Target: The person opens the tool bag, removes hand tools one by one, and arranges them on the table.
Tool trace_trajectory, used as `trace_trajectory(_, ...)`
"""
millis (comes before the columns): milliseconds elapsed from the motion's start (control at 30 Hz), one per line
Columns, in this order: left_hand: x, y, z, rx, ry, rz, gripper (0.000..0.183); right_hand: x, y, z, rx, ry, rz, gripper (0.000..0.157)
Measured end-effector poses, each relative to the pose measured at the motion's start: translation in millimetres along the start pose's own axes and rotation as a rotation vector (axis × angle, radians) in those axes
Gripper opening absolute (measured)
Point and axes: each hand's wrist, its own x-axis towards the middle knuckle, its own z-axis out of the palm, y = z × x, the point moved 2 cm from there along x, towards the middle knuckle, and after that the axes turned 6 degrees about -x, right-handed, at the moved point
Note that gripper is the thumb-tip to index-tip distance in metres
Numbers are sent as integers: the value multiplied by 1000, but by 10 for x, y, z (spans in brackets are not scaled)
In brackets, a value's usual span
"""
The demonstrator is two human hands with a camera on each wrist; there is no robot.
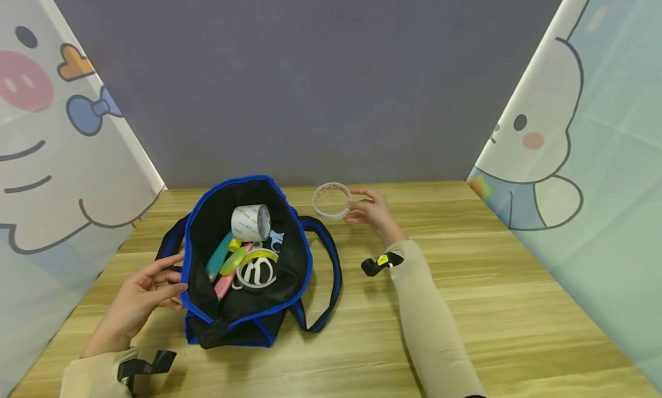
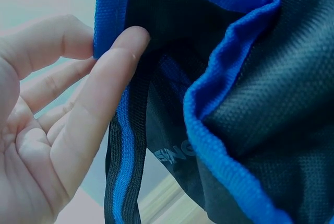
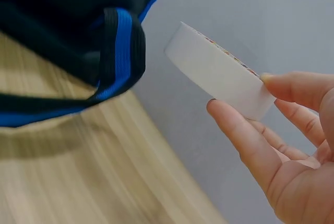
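Observation:
A black bag with blue edging stands open-mouthed on the table. At its left side, my left hand pinches the blue-edged rim between thumb and fingers; the left wrist view shows the thumb over the fabric. Right of the bag and raised off the table, my right hand holds a narrow roll of white tape by its edge. Inside the bag lie a wide printed tape roll, a teal tool, a yellow-green oval thing, a pink item and white looped handles.
A strap handle of the bag loops out over the wooden table on the right, between bag and right forearm. A grey wall closes off the back. Printed cartoon sheets hang on both sides.

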Motion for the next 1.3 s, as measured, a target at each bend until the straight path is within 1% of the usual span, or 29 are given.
trace_trajectory(167,-6,-7,-4,5,1,-2,64,10,108,-98,-1,20,19,49)
trace_trajectory(400,-8,-12,-8,1,-7,9,64,31,258,-219,-1,83,104,48)
trace_trajectory(533,-6,-3,-6,6,-4,3,64,45,334,-274,4,98,137,48)
trace_trajectory(833,-1,6,0,31,18,-29,63,78,505,-353,-40,112,210,48)
trace_trajectory(1100,-4,7,4,40,28,-24,63,97,562,-371,-80,107,240,47)
trace_trajectory(1300,-7,5,12,40,31,-21,63,119,546,-386,-144,126,262,47)
